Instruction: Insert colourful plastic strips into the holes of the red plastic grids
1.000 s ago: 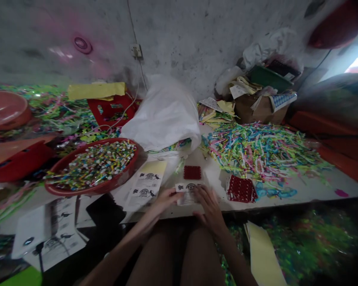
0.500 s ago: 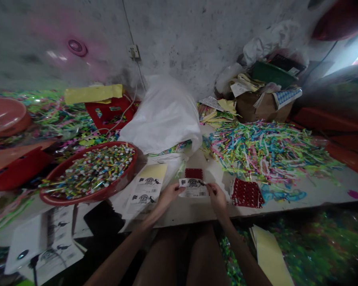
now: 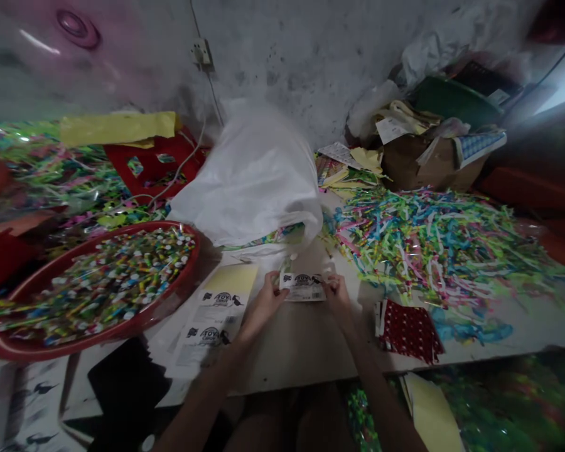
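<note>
A small white printed paper card (image 3: 302,286) with black marks on it sits just above the pale table top (image 3: 296,351), near the middle and close to the person. The left hand (image 3: 262,306) pinches the card's left end with its fingertips, and the right hand (image 3: 338,298) pinches the right end, so both hands are closed on the card and it is stretched flat between them. I think the good way to do this bit is to keep the pinch light and right at the edges, so the card does not bend and the printed part is not covered. Keeping both ends level would help too, because a tilted card is hard to line up. Just to the left of the card lies a strip of more printed white and yellow cards (image 3: 219,314), touching the table. To the right lies a dark red plastic grid with little holes (image 3: 409,329), well clear of the hands. Farther back a big white plastic bag (image 3: 252,179) slumps just beyond the card. On the far right is a wide heap of bright plastic sticks (image 3: 433,238). On the left a big round red bowl (image 3: 122,328) is full of small coloured bits. Elbows should stay tucked in, I would say, so nothing gets knocked.
</note>
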{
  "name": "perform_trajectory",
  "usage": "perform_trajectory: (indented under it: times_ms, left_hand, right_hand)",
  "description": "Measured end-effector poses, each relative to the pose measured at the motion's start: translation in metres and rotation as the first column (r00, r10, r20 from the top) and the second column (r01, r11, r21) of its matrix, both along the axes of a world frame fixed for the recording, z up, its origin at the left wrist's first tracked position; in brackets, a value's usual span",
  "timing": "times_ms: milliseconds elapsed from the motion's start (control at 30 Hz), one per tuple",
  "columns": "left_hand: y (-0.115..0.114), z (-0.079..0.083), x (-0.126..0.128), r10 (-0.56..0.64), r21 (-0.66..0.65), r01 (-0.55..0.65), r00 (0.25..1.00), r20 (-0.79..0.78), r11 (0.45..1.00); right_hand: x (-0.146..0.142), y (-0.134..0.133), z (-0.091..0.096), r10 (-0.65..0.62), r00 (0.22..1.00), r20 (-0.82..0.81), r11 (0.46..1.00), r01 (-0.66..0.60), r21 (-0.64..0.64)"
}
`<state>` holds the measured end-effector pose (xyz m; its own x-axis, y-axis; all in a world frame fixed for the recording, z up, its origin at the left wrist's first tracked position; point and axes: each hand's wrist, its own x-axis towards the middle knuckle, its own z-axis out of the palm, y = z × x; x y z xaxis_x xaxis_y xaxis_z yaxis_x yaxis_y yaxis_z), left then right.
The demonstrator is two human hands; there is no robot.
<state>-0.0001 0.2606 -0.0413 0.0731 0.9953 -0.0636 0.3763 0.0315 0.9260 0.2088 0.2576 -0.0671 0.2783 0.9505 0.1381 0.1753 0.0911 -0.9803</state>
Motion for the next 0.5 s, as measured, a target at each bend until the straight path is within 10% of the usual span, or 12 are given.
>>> perform_trajectory:
  times_ms: [500]
  left_hand:
    - [0.017,-0.004,-0.007,-0.11,-0.01,0.111,0.99,0.083,0.994]
  right_hand:
    - [0.011,0.005,-0.004,0.102,0.977,0.188,0.994,-0.093,-0.055]
